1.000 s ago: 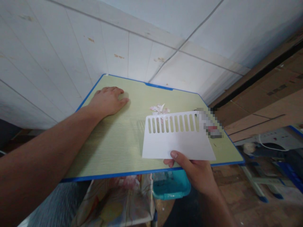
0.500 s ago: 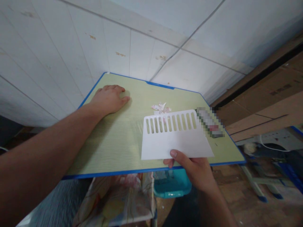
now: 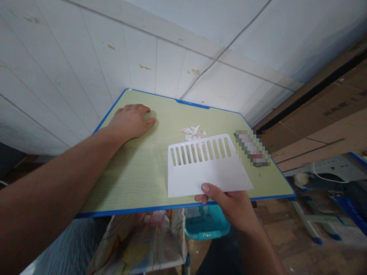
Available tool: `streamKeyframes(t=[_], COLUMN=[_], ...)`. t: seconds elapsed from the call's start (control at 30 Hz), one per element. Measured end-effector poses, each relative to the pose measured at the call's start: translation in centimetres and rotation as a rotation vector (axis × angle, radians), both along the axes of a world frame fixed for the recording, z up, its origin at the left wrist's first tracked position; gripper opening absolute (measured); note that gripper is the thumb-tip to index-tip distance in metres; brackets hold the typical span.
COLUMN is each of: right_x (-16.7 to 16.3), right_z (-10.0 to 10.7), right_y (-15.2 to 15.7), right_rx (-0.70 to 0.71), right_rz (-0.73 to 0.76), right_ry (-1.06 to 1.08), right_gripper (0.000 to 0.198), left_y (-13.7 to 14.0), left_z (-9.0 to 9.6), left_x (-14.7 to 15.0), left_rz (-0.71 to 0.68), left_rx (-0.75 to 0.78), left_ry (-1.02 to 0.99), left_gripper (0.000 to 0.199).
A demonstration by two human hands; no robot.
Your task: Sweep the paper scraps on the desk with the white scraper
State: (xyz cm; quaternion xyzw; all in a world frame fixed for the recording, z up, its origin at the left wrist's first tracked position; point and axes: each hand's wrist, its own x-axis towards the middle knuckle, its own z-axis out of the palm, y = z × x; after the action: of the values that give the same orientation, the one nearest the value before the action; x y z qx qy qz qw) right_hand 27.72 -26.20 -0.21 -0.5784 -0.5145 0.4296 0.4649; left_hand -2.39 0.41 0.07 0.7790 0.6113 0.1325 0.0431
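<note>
My right hand [image 3: 226, 202] grips the near edge of a white slotted plastic scraper [image 3: 197, 177], thumb on top and fingers underneath. The scraper is a flat, wide plate with a row of long slots along its far side. It is over the front part of a pale green tabletop [image 3: 129, 179]; whether it touches the surface I cannot tell. Just past the slots lies a small heap of torn paper scraps [image 3: 194, 131]. At the far left of the tabletop, my left hand [image 3: 132, 119] rests palm down with its fingers extended and nothing in it.
A pixelated flat item [image 3: 252, 148] lies on the table's right side. Beneath the front edge are a teal basin [image 3: 208, 233] and a patterned cloth [image 3: 143, 244]. White wall panels [image 3: 169, 65] with a grey cable [image 3: 229, 46] stand behind; cardboard [image 3: 318, 110] is at right.
My right hand has drawn the scraper slightly left and towards me, showing more of the paper scraps. My left hand stays in place on the tabletop.
</note>
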Motion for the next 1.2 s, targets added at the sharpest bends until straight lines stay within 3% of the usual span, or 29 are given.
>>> streamKeyframes(t=[0.17,0.33,0.43,0.53,0.6,0.67,0.83,1.2], right_x=[-0.1,-0.2,0.0,1.2,2.4,3.7,4.9,2.4], right_z=[0.8,1.0,0.7,0.0,-0.6,-1.2,-1.5,-0.1], right_y=[-0.4,-0.6,-0.2,0.8,1.6,2.2,2.4,1.7], right_rx=[-0.041,-0.068,-0.027,0.107,0.191,0.229,0.183,0.172], right_rz=[0.018,0.023,-0.011,-0.146,-0.327,-0.413,-0.362,-0.354], right_ry=[0.011,0.041,0.025,-0.013,-0.030,-0.054,-0.087,-0.180], right_gripper=[0.043,0.031,0.037,0.041,0.036,0.032,0.028,0.039], left_y=[0.0,-0.1,-0.2,-0.3,-0.3,-0.3,0.1,0.5], left_z=[0.1,0.3,0.3,0.2,0.3,0.3,0.0,-0.4], left_x=[0.1,0.2,0.2,0.1,0.1,0.1,0.0,-0.3], left_rz=[0.005,0.006,0.004,0.008,0.004,0.001,0.008,-0.004], left_rx=[-0.003,-0.014,-0.008,-0.005,-0.003,-0.005,0.000,0.026], left_ry=[0.013,0.030,0.019,0.008,0.000,-0.004,-0.004,-0.028], left_gripper=[0.084,0.081,0.080,0.080,0.081,0.081,0.082,0.080])
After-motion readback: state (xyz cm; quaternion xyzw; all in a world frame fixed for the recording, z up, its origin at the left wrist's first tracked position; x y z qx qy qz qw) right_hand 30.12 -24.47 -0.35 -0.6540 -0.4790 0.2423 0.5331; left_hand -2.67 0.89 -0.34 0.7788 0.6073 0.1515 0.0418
